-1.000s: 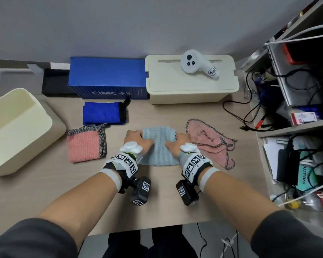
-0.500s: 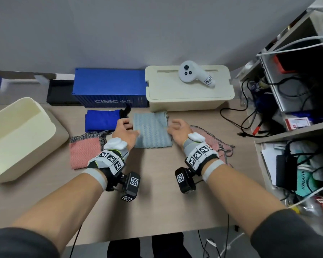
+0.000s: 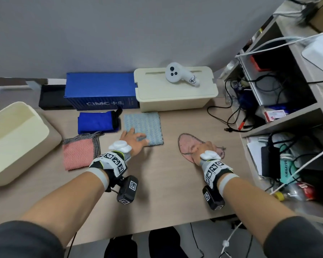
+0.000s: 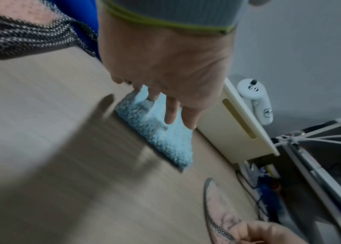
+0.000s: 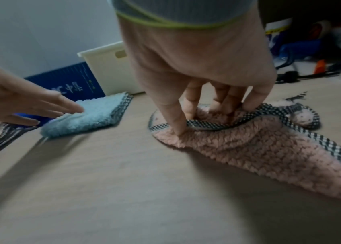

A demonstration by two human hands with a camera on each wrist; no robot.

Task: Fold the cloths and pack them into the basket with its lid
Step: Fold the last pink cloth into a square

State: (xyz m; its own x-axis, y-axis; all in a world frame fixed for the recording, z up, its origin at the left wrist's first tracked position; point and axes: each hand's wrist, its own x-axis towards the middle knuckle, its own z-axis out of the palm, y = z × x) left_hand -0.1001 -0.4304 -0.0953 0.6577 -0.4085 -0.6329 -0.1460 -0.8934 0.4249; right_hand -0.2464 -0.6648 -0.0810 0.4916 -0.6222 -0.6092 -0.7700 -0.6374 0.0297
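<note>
While right hand [image 3: 199,148] sits on crumpled pink cloth [image 3: 189,144] in head view, left hand [image 3: 133,141] lies flat, fingers straight, on near edge of folded blue-grey cloth [image 3: 143,127]. Pink cloth's long axis runs from far-left to near-right; right hand nearer. Open basket [image 3: 17,142] far left.

Left wrist view: left fingers [image 4: 170,113] extended over folded cloth.

Right wrist view: right fingers [image 5: 176,118] curled, pinching pink cloth's checked hem [image 5: 207,123]; bulk trails toward right. Likely next: drag to centre, spread.

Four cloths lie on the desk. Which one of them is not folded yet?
The light pink cloth under the right hand lies crumpled, its edging twisted. The blue cloth, grey-blue cloth and coral cloth are flat folded rectangles.
</note>
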